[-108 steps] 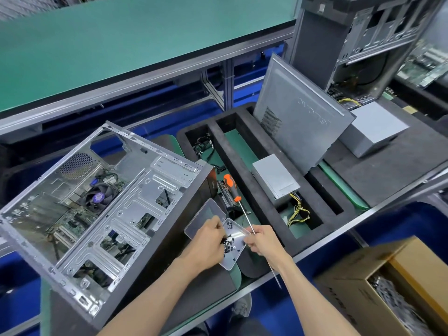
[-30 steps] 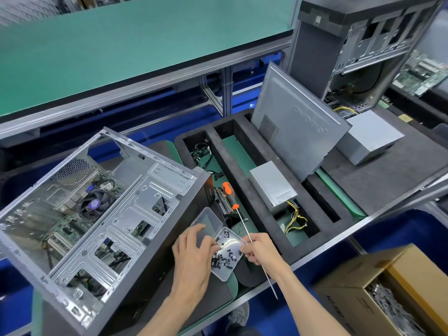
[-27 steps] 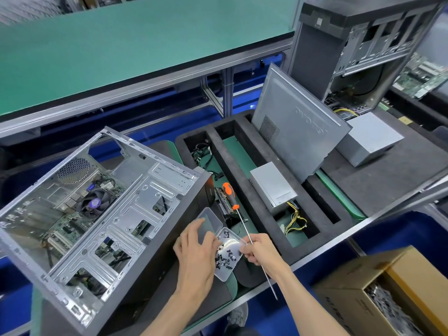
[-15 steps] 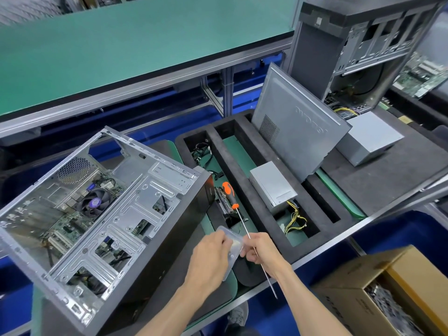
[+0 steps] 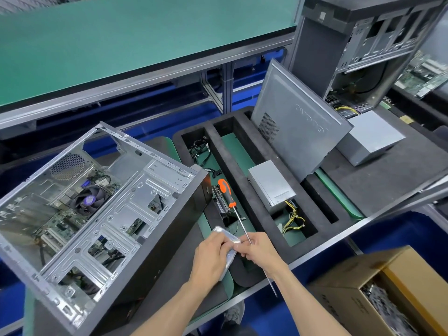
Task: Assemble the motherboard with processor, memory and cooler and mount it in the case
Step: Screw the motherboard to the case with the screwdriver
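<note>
Both your hands on the screw box (image 5: 226, 241) — lid closed.
Left hand (image 5: 211, 257) grips it; right hand (image 5: 258, 248) pinches its edge, screwdriver (image 5: 232, 209) shaft held too.

The left hand (image 5: 213, 257) lies over a small clear plastic box (image 5: 228, 241), its lid down, fingers curled on top. The right hand (image 5: 260, 249) pinches the box's near edge and holds the shaft of an orange-handled screwdriver (image 5: 226, 190). Left of them the open case (image 5: 101, 207) lies on its side with the motherboard (image 5: 60, 221) and cooler fan (image 5: 88, 200) inside. A foam tray (image 5: 244, 175) holds 1 grey power supply (image 5: 271, 186).
</note>
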Demonstrator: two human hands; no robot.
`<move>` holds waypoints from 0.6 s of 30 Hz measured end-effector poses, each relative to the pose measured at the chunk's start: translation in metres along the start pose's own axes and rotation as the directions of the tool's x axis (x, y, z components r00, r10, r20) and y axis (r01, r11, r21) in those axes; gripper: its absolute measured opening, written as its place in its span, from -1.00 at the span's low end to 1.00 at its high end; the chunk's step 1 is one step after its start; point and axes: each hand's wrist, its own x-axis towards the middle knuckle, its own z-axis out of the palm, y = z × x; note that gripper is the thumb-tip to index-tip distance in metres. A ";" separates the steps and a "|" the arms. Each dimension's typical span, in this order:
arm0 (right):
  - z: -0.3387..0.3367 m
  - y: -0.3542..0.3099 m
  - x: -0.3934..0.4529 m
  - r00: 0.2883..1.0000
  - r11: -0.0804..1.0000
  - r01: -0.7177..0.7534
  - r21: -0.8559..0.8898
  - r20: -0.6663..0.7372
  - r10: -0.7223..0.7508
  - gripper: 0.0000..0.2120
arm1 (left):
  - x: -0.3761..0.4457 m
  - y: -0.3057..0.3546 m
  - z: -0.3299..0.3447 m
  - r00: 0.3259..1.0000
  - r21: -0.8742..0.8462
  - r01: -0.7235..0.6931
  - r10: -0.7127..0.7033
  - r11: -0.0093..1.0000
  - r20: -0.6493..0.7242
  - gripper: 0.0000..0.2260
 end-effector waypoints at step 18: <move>0.037 -0.232 -0.018 0.843 0.714 0.533 0.453 -0.219 -0.491 -0.69 | -0.004 0.073 -0.102 0.930 -0.844 0.151 -0.364 0.515 -0.056 -0.92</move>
